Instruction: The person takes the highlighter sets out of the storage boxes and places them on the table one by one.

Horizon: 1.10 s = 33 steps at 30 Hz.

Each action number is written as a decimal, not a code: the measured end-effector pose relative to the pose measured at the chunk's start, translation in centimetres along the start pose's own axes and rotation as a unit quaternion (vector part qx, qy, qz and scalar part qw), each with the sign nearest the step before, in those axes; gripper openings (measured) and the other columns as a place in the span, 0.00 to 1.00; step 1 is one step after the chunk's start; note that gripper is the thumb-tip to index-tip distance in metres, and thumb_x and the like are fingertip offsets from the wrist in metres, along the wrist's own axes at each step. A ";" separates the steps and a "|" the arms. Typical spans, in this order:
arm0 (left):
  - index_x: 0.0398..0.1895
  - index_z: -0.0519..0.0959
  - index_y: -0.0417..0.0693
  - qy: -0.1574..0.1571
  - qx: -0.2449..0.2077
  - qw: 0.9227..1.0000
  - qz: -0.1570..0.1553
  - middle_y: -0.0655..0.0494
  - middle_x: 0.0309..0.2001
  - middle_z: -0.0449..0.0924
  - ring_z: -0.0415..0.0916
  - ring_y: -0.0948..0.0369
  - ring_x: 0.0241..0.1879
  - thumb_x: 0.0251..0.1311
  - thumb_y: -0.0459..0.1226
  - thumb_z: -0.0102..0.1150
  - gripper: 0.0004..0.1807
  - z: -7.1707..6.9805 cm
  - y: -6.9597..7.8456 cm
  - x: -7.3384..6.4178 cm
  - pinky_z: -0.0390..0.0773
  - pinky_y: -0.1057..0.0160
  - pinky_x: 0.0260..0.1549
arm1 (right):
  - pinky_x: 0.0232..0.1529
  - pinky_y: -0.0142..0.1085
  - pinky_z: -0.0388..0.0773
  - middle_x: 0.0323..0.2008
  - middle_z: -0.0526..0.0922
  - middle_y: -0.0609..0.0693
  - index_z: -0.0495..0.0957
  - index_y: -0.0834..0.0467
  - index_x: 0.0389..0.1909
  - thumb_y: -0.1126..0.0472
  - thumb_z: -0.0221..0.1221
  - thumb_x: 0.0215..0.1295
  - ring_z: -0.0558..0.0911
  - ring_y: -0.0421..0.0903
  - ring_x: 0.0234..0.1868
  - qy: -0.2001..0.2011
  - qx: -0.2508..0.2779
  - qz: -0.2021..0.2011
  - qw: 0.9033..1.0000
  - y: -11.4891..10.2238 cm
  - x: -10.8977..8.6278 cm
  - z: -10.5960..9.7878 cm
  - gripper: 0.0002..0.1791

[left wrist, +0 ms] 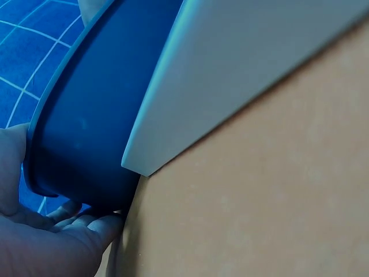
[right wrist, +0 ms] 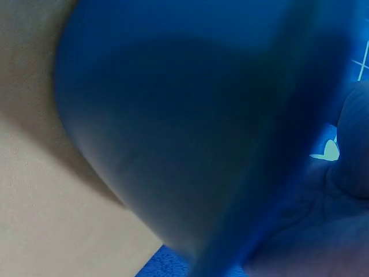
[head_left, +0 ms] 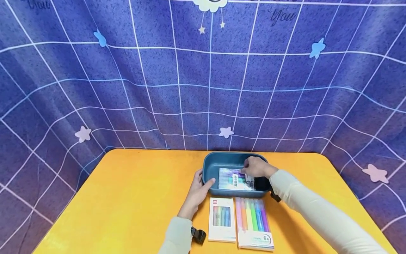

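Observation:
A dark blue plastic bin (head_left: 234, 193) stands on the table with a flat clear-fronted pack (head_left: 226, 179) inside, showing purple and teal colours and a white label. My left hand (head_left: 197, 188) grips the bin's left end, thumb over the rim and fingers against the outer wall; the left wrist view shows these fingers (left wrist: 86, 225) low on the bin's side. Reaching over the right end, my right hand (head_left: 257, 167) pinches the flat pack near its upper right part. The pack's right side is partly hidden under that hand. In the right wrist view the bin's wall (right wrist: 173, 127) covers most of the hand's work.
In front of the bin lie a white box (head_left: 222, 233) with a window showing coloured pens and, beside it, a clear pack of several coloured markers (head_left: 253, 217). The yellow table (head_left: 142, 197) ends at a blue gridded curtain (head_left: 190, 102) behind the bin.

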<state>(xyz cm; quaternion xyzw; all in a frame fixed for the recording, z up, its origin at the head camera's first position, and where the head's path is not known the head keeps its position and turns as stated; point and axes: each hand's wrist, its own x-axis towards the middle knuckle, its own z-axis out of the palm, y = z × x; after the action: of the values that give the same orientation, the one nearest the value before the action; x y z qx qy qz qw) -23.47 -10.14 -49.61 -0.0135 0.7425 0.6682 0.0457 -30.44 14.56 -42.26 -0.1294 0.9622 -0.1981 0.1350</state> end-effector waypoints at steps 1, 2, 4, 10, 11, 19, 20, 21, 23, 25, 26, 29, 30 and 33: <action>0.77 0.55 0.51 0.000 0.000 1.000 0.000 0.43 0.80 0.54 0.48 0.43 0.80 0.68 0.45 0.61 0.39 0.0 0.0 0.0 0.55 0.41 0.77 | 0.37 0.38 0.76 0.28 0.83 0.49 0.83 0.59 0.36 0.52 0.62 0.68 0.77 0.44 0.31 0.000 -0.001 -0.004 1.000 0.1 0.0 0.0 0.13; 0.77 0.55 0.51 0.001 0.001 1.000 0.000 0.42 0.79 0.55 0.48 0.43 0.80 0.68 0.45 0.61 0.39 0.0 0.0 0.0 0.55 0.41 0.77 | 0.37 0.38 0.75 0.27 0.83 0.49 0.84 0.58 0.35 0.52 0.61 0.69 0.77 0.44 0.31 0.001 0.000 -0.004 1.000 0.2 0.1 -0.1 0.12; 0.77 0.55 0.50 0.002 0.000 1.000 0.000 0.42 0.79 0.55 0.49 0.44 0.80 0.68 0.44 0.61 0.39 0.0 0.0 0.0 0.56 0.42 0.77 | 0.36 0.36 0.73 0.25 0.81 0.47 0.84 0.57 0.32 0.53 0.61 0.69 0.76 0.44 0.30 0.006 -0.003 -0.012 1.000 0.3 0.1 -0.2 0.12; 0.77 0.55 0.50 0.001 0.003 1.000 -0.002 0.42 0.79 0.56 0.50 0.43 0.80 0.69 0.44 0.60 0.38 0.0 0.3 -0.1 0.56 0.40 0.76 | 0.33 0.35 0.69 0.17 0.73 0.43 0.85 0.56 0.24 0.56 0.60 0.70 0.70 0.42 0.24 0.022 -0.014 -0.046 0.999 0.3 -0.1 -0.6 0.15; 0.77 0.55 0.50 0.001 0.003 1.000 -0.002 0.42 0.79 0.56 0.50 0.43 0.80 0.69 0.44 0.60 0.38 0.0 0.3 -0.1 0.56 0.40 0.76 | 0.33 0.35 0.70 0.17 0.75 0.43 0.86 0.56 0.24 0.56 0.60 0.70 0.71 0.42 0.24 0.023 -0.014 -0.049 0.998 0.2 -0.2 -0.7 0.15; 0.77 0.55 0.49 -0.003 -0.007 1.000 0.000 0.42 0.79 0.57 0.51 0.44 0.80 0.69 0.42 0.59 0.37 0.0 0.2 -0.2 0.56 0.39 0.76 | 0.33 0.34 0.73 0.22 0.81 0.47 0.86 0.57 0.27 0.58 0.60 0.69 0.73 0.41 0.25 0.021 -0.005 -0.071 0.997 0.0 -1.1 -1.3 0.12; 0.77 0.55 0.49 -0.003 -0.006 1.000 0.000 0.42 0.79 0.57 0.51 0.44 0.80 0.69 0.42 0.59 0.37 0.0 0.1 -0.2 0.56 0.39 0.76 | 0.32 0.34 0.72 0.22 0.81 0.47 0.86 0.57 0.27 0.58 0.59 0.69 0.72 0.41 0.24 0.017 -0.001 -0.071 0.997 -0.1 -1.3 -1.5 0.12; 0.77 0.55 0.49 -0.002 -0.005 1.000 0.000 0.42 0.79 0.57 0.51 0.43 0.80 0.69 0.42 0.60 0.37 0.0 0.1 -0.2 0.56 0.39 0.76 | 0.31 0.33 0.71 0.22 0.81 0.47 0.86 0.57 0.27 0.59 0.59 0.69 0.72 0.40 0.24 0.015 0.001 -0.072 0.997 -0.1 -1.5 -1.5 0.12; 0.77 0.55 0.49 -0.001 -0.005 1.000 0.000 0.42 0.79 0.56 0.51 0.43 0.80 0.69 0.43 0.60 0.38 0.0 0.0 -0.1 0.56 0.39 0.76 | 0.31 0.33 0.70 0.22 0.81 0.48 0.86 0.57 0.28 0.60 0.59 0.69 0.71 0.40 0.24 0.014 -0.001 -0.081 0.997 -0.3 -2.0 -1.8 0.11; 0.77 0.55 0.49 0.000 -0.005 1.000 0.000 0.42 0.79 0.56 0.50 0.44 0.80 0.69 0.43 0.60 0.38 0.0 -0.1 0.0 0.56 0.40 0.76 | 0.30 0.32 0.69 0.23 0.81 0.47 0.86 0.58 0.29 0.60 0.61 0.68 0.70 0.40 0.24 0.016 -0.003 -0.091 0.996 -0.5 -2.4 -2.0 0.10; 0.77 0.55 0.49 0.000 -0.003 1.000 0.003 0.42 0.79 0.56 0.50 0.43 0.80 0.69 0.43 0.60 0.38 0.0 -0.1 0.0 0.55 0.40 0.76 | 0.30 0.32 0.68 0.22 0.80 0.47 0.85 0.58 0.28 0.61 0.62 0.67 0.70 0.39 0.24 0.019 -0.007 -0.099 0.995 -0.6 -2.7 -2.1 0.09; 0.78 0.54 0.49 -0.003 0.000 1.000 0.005 0.42 0.79 0.56 0.50 0.43 0.80 0.69 0.44 0.60 0.38 0.1 -0.1 0.1 0.56 0.40 0.76 | 0.30 0.32 0.68 0.21 0.77 0.46 0.83 0.58 0.27 0.61 0.64 0.65 0.69 0.39 0.24 0.029 -0.023 -0.125 0.991 -0.8 -3.4 -2.5 0.08; 0.78 0.54 0.49 -0.003 0.001 1.000 0.005 0.42 0.79 0.56 0.50 0.44 0.80 0.69 0.44 0.60 0.38 0.1 -0.1 0.2 0.56 0.40 0.76 | 0.30 0.32 0.68 0.21 0.76 0.45 0.82 0.58 0.26 0.61 0.65 0.65 0.69 0.39 0.24 0.032 -0.027 -0.130 0.991 -0.9 -3.7 -2.6 0.08; 0.78 0.54 0.49 -0.003 0.000 1.000 0.005 0.42 0.79 0.56 0.50 0.44 0.80 0.69 0.43 0.59 0.38 0.1 0.0 0.2 0.56 0.40 0.76 | 0.30 0.31 0.68 0.20 0.74 0.44 0.81 0.57 0.25 0.61 0.65 0.63 0.69 0.39 0.24 0.038 -0.038 -0.147 0.988 -1.0 -4.4 -2.9 0.08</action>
<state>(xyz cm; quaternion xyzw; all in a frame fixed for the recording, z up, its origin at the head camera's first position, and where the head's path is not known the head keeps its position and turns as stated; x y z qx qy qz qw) -23.62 -10.00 -49.65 -0.0075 0.7426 0.6682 0.0446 -27.04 16.04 -38.33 -0.2665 0.9440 -0.1840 0.0624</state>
